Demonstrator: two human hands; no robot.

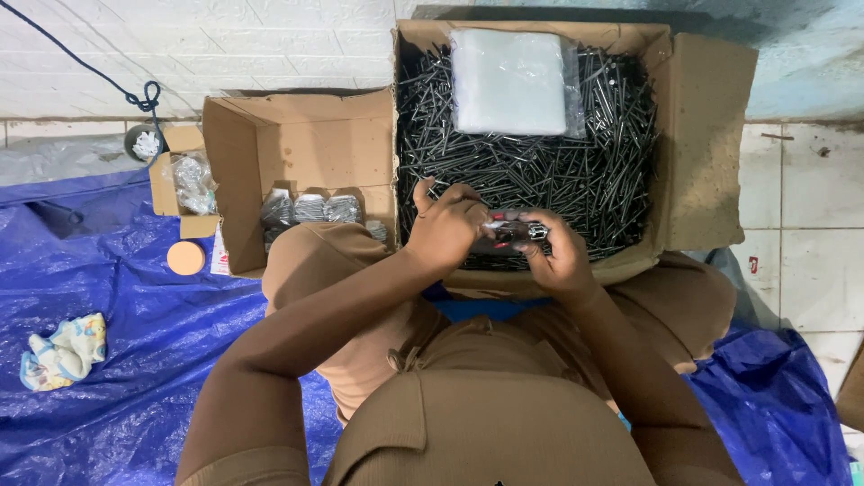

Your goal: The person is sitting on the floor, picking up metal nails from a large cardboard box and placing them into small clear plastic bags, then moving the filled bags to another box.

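Observation:
Both my hands meet over the near edge of a large cardboard box (702,153) filled with long dark nails (531,175). My left hand (447,225) and my right hand (558,256) together grip a small clear packet of nails (513,232) between them. A stack of clear plastic bags (511,81) lies on top of the nails at the far side of the box. My knees, in brown cloth, frame the box.
A second open cardboard box (297,148) on the left holds several filled packets (310,209). A smaller box with plastic (184,184), a round tan lid (186,257) and a crumpled cloth (63,351) lie on the blue tarp (117,297). White tiles show at right.

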